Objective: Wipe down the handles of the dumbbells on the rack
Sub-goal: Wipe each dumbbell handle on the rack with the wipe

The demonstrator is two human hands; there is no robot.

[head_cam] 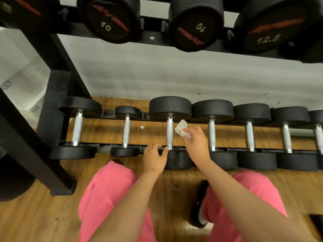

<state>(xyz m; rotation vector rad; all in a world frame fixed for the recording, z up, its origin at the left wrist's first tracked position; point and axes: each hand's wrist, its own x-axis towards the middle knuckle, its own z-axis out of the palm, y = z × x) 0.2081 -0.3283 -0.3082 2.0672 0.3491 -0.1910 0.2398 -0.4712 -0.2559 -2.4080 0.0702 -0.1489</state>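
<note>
Closest are two legs (108, 198) in pink and a black shoe (201, 206) on the wood floor (43, 215). Two bare arms reach out over them to the low shelf of the black rack (52, 105).

The left hand (155, 158) has its fingers spread and loose. It holds nothing. It rests at the near end of the third dumbbell (178, 159) from the left, with the fingertips on the front rail and the thumb tip right by the near end of the handle (169, 132).

The right hand (196, 144) is a bit farther out. Its thumb and fingers pinch a small white wipe (181, 129). The wipe sticks up out of the fingers and is crumpled. It sits just to the right of that shiny handle, about half way along it. I cannot tell if the wipe touches the handle or is only very close.

More dumbbells (297, 161) lie side by side on the same shelf, two to the left and four to the right. A tiny white scrap (142, 126) lies on the floor under the shelf, left of the handle.

Behind is a pale wall (174, 75). Up top, big dumbbells (109, 18) sit on a higher shelf, marked 10, 10 and 12.5.
</note>
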